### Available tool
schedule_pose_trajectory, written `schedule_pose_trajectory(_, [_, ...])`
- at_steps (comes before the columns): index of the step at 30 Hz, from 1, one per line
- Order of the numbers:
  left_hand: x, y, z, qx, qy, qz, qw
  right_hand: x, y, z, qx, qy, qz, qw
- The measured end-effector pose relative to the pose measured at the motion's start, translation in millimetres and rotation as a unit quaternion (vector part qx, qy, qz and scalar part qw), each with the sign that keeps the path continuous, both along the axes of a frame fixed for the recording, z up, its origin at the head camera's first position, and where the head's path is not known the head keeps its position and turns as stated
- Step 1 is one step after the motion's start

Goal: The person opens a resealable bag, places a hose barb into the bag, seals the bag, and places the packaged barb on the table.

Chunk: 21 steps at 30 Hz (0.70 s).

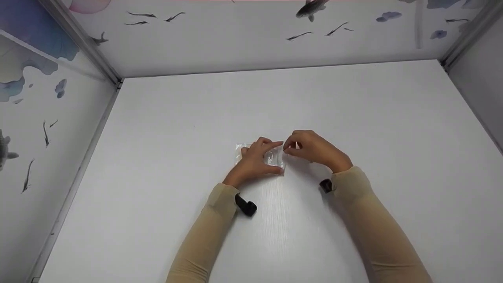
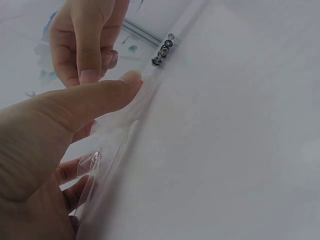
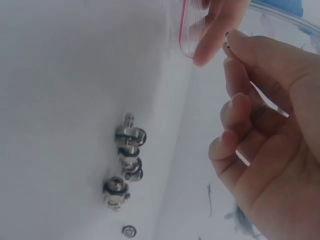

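Note:
A clear zip bag (image 1: 272, 158) with a red line along its mouth (image 3: 183, 30) lies on the white table under my left hand (image 1: 253, 159). The left hand holds the bag, its thumb and index finger spread apart at the mouth. Just right of that opening is my right hand (image 1: 314, 148), thumb and index finger pinching a tiny dark-and-shiny piece (image 3: 228, 46); its kind is too small to tell. In the right wrist view, several metal fittings (image 3: 129, 145) with dark rings lie on the table near the right hand. The head view does not show them.
A small round metal piece (image 3: 129, 231) lies apart from the fittings. White panels (image 1: 235, 43) printed with fish stand along the table's (image 1: 177, 118) back and left edges, and a plain panel (image 1: 483, 70) at the right. Black wrist-camera mounts (image 1: 246, 206) jut from both sleeves.

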State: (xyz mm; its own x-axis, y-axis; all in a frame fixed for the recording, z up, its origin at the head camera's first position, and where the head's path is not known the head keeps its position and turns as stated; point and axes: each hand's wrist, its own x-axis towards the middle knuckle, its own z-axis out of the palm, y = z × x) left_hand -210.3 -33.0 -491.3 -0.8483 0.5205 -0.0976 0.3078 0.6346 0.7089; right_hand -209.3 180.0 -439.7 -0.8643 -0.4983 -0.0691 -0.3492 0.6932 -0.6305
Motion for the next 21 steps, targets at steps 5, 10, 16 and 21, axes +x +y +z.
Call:
schedule_pose_trajectory(5, [-0.4,0.3,0.1,0.004,0.001,-0.004,1.0,-0.3,-1.9,1.8,0.004,0.008,0.007,1.0])
schedule_pose_trajectory(10, [-0.3,0.2,0.2,0.003,0.0,-0.002,1.0,0.2,-0.1,2.4,0.011,-0.002,0.003,1.0])
schedule_pose_trajectory(16, [-0.5,0.0,-0.1,-0.001,0.002,0.001,1.0,0.6,4.7,4.4,0.015,-0.01,0.0,1.0])
schedule_pose_trajectory(21, [-0.7,0.1,0.1,-0.007,0.006,-0.002,1.0,1.7,13.0,6.7,0.026,-0.015,-0.002,1.0])
